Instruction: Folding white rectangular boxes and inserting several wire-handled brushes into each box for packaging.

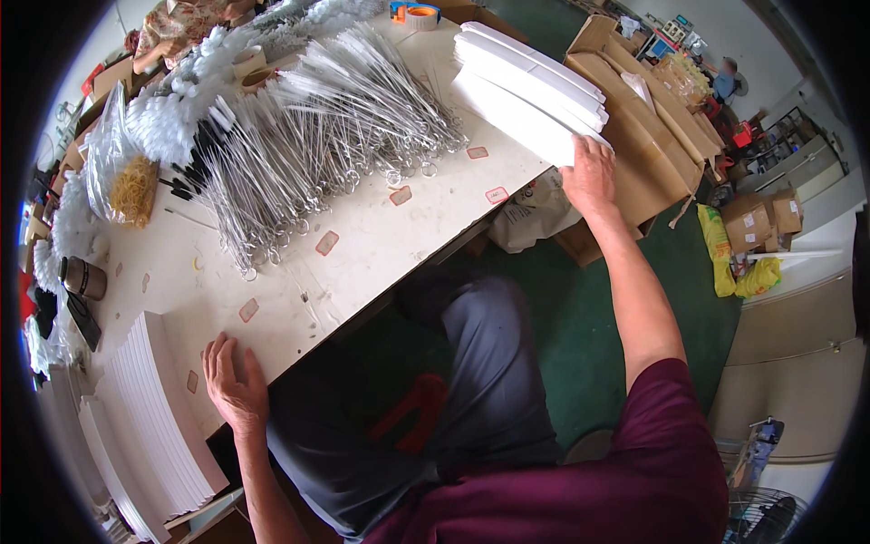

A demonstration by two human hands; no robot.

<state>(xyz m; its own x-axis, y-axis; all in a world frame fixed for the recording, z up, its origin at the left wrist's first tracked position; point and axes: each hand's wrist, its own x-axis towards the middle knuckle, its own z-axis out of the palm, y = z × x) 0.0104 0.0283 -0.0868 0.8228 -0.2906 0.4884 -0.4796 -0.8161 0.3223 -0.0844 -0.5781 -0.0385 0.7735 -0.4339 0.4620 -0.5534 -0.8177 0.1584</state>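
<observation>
My left hand [237,385] lies on the table's near edge, fingers stretched out and holding nothing, beside a row of long white card pieces [168,408]. Out to the right, my right hand [591,177] is closed on the near right end of a long white card piece [517,113], its fingers bent over the end. That piece is the lowest and nearest in a pile of similar white pieces [535,68] at the table's right corner. The thumb's grip is partly hidden. A wide heap of wire-handled brushes [335,118] with ring ends spreads across the table's middle.
On the left are a bag of yellow rubber bands [134,190] and a dark cup [83,277]. A tape dispenser [419,15] stands at the back. An open cardboard box [634,136] adjoins the right corner. Another person [181,32] sits at the far left.
</observation>
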